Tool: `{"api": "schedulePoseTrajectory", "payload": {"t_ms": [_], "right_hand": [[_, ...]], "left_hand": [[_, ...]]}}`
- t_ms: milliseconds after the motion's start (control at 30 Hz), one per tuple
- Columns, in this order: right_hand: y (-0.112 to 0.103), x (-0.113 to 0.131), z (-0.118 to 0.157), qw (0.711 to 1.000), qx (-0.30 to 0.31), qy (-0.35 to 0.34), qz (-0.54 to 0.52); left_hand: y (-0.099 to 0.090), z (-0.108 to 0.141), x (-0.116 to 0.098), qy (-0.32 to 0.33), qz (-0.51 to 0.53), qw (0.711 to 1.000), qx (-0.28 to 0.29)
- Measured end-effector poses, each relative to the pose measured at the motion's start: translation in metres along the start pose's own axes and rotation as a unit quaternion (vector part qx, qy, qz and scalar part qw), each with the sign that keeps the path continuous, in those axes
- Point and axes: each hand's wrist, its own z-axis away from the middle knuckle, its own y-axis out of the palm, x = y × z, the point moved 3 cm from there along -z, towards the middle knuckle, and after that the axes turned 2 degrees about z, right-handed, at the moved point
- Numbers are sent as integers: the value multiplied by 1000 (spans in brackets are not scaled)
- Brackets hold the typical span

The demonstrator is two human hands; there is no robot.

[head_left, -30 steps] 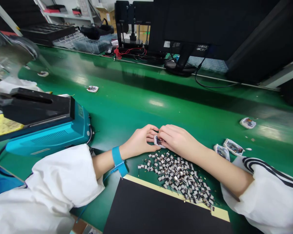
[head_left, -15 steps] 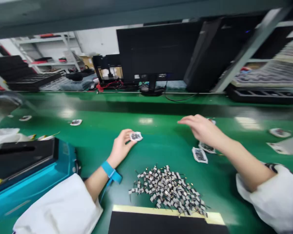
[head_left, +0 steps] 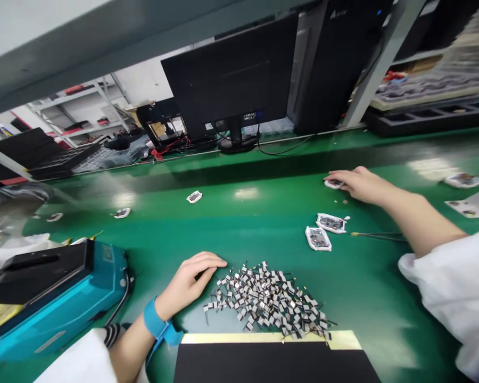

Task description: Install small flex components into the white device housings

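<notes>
Since the parts on this bench look small and loosely scattered, they are judged light and easily disturbed. At the lower left of the frame, a teal bench machine point(head_left: 59, 303) stands on the green workbench point(head_left: 247, 229). A blue wrist strap point(head_left: 155, 319) is worn on the left hand point(head_left: 187, 282), which is laid palm down with its fingers loosely together. Nothing is held by it, and its fingertips are placed just beside a pile of tiny wired components point(head_left: 267, 300) at lower centre. These are judged fragile, with thin, springy leads, so they would best be taken by the body and not by the wires. Below the pile, a black pad point(head_left: 271, 361) with a pale yellow edge is seen. Right of centre, two white-edged circuit modules point(head_left: 318, 238) lie side by side; they are judged flat and stiff, best held by the rims. Further up and right, the right hand point(head_left: 361, 186) is stretched out, narrow and low, over a third module point(head_left: 333, 184). Whether that module is gripped cannot be told.
</notes>
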Motion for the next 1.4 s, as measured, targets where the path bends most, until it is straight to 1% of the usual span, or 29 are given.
{"api": "schedulePoseTrajectory", "payload": {"t_ms": [67,133,200,267,300,333,367,400,433,467,533,567,600,667,733,800,900,1000,1100,1200,1300,1400], "right_hand": [[0,-4,-4,999,18,18,-28],[-1,-5,-5,998,35,40,-45],[-4,-2,-6,994,42,86,-47],[-12,9,-6,989,31,138,-36],[-18,20,-6,988,13,152,-30],[-24,36,-7,989,-10,144,-30],[-30,57,-7,991,-29,123,-35],[-38,83,-7,993,-80,60,-59],[-42,112,-5,990,-102,-21,-90],[-43,141,-3,987,-94,-73,-110],[-34,193,4,977,-35,-158,-142],[-27,214,8,969,-6,-189,-157],[-17,231,11,960,35,-219,-173],[2,250,15,946,76,-246,-195],[17,252,16,936,92,-236,-242],[25,248,16,926,90,-216,-295],[27,244,14,921,63,-206,-325],[27,247,13,921,46,-204,-330],[27,251,13,921,53,-191,-335],[24,248,16,921,85,-188,-330],[22,244,20,916,124,-223,-310],[23,243,23,916,120,-246,-294]], "left_hand": [[1,5,-5,11,0,1000,20],[2,3,-7,20,-7,999,44],[4,-2,-8,4,-23,998,59],[5,-6,-9,-35,-45,997,56],[5,-8,-9,-56,-56,996,51],[6,-9,-9,-74,-66,994,46],[6,-10,-10,-90,-73,992,44],[5,-11,-10,-103,-79,991,44],[5,-11,-10,-113,-85,989,45],[4,-11,-10,-120,-89,988,45],[1,-11,-9,-130,-100,986,39],[-1,-10,-9,-134,-107,985,32],[-3,-10,-8,-137,-114,984,24],[-6,-7,-7,-142,-129,981,14],[-7,-5,-7,-139,-148,979,11],[-6,-3,-8,-129,-183,975,3],[-2,0,-10,-113,-240,964,-17],[0,2,-10,-121,-243,962,-31],[-3,2,-7,-159,-191,968,-36],[-8,0,-2,-204,-118,971,-41],[-10,-1,4,-248,-35,967,-44],[-10,-2,8,-280,55,957,-44]]}}
